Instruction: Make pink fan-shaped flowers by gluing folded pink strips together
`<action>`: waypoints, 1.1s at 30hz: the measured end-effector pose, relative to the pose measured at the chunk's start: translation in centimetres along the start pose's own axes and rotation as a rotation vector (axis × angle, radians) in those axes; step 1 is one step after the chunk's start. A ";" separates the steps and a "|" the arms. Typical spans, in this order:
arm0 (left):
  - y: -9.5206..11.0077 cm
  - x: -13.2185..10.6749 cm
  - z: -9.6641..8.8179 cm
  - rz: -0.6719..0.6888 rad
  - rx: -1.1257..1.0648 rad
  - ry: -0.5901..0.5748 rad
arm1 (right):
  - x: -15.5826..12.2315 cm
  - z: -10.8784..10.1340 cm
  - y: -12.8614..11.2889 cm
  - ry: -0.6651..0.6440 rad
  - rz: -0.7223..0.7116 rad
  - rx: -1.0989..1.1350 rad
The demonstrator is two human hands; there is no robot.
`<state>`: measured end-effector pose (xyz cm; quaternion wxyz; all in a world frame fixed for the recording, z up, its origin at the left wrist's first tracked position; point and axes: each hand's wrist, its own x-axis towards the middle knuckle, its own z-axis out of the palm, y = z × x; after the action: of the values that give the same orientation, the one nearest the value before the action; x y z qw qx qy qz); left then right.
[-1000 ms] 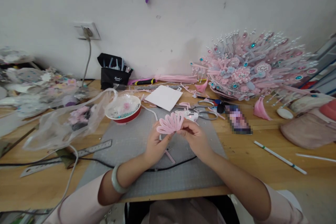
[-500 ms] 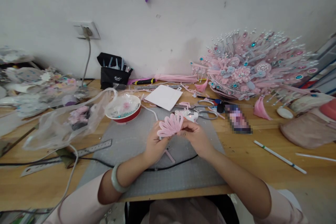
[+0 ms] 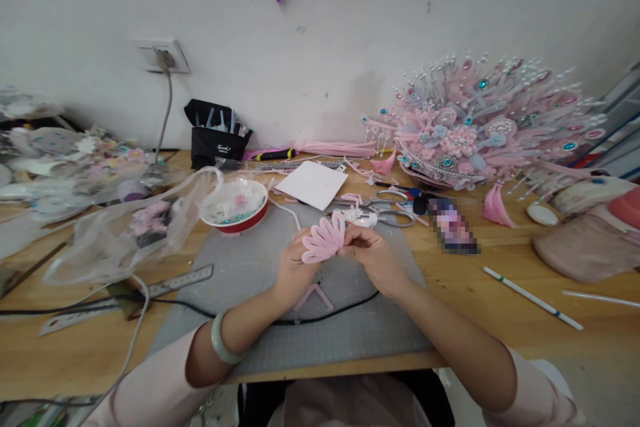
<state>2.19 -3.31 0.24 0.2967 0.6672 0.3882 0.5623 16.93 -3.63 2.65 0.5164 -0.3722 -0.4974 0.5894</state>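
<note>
Above the grey cutting mat (image 3: 240, 320), a pink fan of looped fuzzy stems, like pipe cleaners (image 3: 324, 240), is held between both hands. My left hand (image 3: 295, 267) is closed on its left side, with the fingers partly behind the loops. At the right, where the loops gather, my right hand (image 3: 373, 257) pinches the fan; the fingertips partly hide that end. A bent pink stem piece (image 3: 320, 293) lies on the mat below the hands. Just beyond them rests a white glue gun (image 3: 363, 217) with a small red light, beside the scissors (image 3: 400, 213).
A red-rimmed bowl of beads (image 3: 245, 220) and a plastic bag (image 3: 100, 240) stand left. A large pink beaded headdress (image 3: 460, 133) and a phone (image 3: 454, 227) are right. A black cable (image 3: 345, 311) crosses the mat; a metal ruler (image 3: 185, 280) lies left.
The pink fan has turned slightly and shifted a little left in my hands. More of the bent stem piece on the mat shows now. Both hands keep their grip.
</note>
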 end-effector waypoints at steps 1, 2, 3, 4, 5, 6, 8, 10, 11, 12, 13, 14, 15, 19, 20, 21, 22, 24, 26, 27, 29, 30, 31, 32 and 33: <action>-0.1 0.0 0.0 0.000 0.000 -0.003 | 0.0 0.0 0.0 0.003 -0.003 -0.013; -0.1 -0.1 0.0 0.001 0.002 -0.012 | 0.0 0.1 -0.1 0.004 -0.005 -0.027; -0.1 -0.1 0.0 -0.003 0.004 -0.017 | -0.1 0.1 -0.1 0.006 -0.008 -0.045; -0.1 -0.1 0.0 -0.018 0.007 -0.006 | -0.1 0.2 -0.2 0.010 -0.012 -0.067; -0.1 -0.2 0.0 -0.034 0.008 0.006 | -0.1 0.2 -0.2 0.017 -0.017 -0.089; -0.1 -0.2 0.1 -0.047 0.008 0.018 | -0.2 0.3 -0.2 0.028 -0.023 -0.110; -0.1 -0.3 0.1 -0.065 0.006 0.041 | -0.2 0.4 -0.1 0.056 -0.039 -0.142; -0.2 -0.3 0.2 -0.083 0.008 0.059 | -0.3 0.4 0.1 0.076 -0.055 -0.153; -0.2 -0.4 0.2 -0.089 0.008 0.062 | -0.3 0.4 0.3 0.083 -0.064 -0.154; -0.1 -0.4 0.2 -0.096 0.005 0.060 | -0.3 0.4 0.4 0.086 -0.075 -0.157; 0.0 -0.4 0.3 -0.105 -0.002 0.056 | -0.3 0.4 0.5 0.087 -0.086 -0.161; 0.1 -0.4 0.3 -0.114 -0.012 0.050 | -0.3 0.4 0.6 0.088 -0.098 -0.169; 0.2 -0.3 0.3 -0.126 -0.024 0.044 | -0.3 0.4 0.7 0.088 -0.110 -0.177; 0.4 -0.3 0.3 -0.163 -0.064 0.026 | -0.3 0.4 0.7 0.095 -0.121 -0.163; 0.4 -0.3 0.3 -0.159 -0.067 0.017 | -0.3 0.3 0.7 0.098 -0.106 -0.145; 0.3 -0.4 0.3 -0.148 -0.065 0.009 | -0.3 0.3 0.7 0.098 -0.081 -0.123; 0.2 -0.4 0.2 -0.133 -0.057 0.001 | -0.3 0.3 0.7 0.095 -0.047 -0.095; -0.2 -0.4 0.1 -0.097 -0.030 -0.017 | -0.3 0.4 0.7 0.084 0.028 -0.015; -0.5 -0.5 0.0 -0.067 -0.004 -0.036 | -0.2 0.5 0.7 0.083 0.086 0.081; -0.7 -0.5 0.0 -0.057 0.005 -0.046 | -0.2 0.5 0.7 0.091 0.102 0.127; -0.9 -0.5 -0.1 -0.040 0.016 -0.059 | -0.1 0.7 0.7 0.110 0.121 0.198; -0.9 -0.5 -0.1 -0.031 0.021 -0.064 | -0.1 0.7 0.6 0.115 0.132 0.221; -0.8 -0.5 -0.1 -0.022 0.027 -0.069 | -0.1 0.7 0.5 0.114 0.142 0.235; -0.8 -0.5 -0.1 -0.012 0.034 -0.071 | -0.1 0.7 0.4 0.108 0.153 0.241; -0.6 -0.4 -0.1 -0.002 0.041 -0.072 | -0.1 0.7 0.3 0.097 0.163 0.240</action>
<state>1.93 -3.34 -0.50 0.2973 0.6925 0.3896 0.5294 16.18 -3.88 2.53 0.5311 -0.3751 -0.3659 0.6659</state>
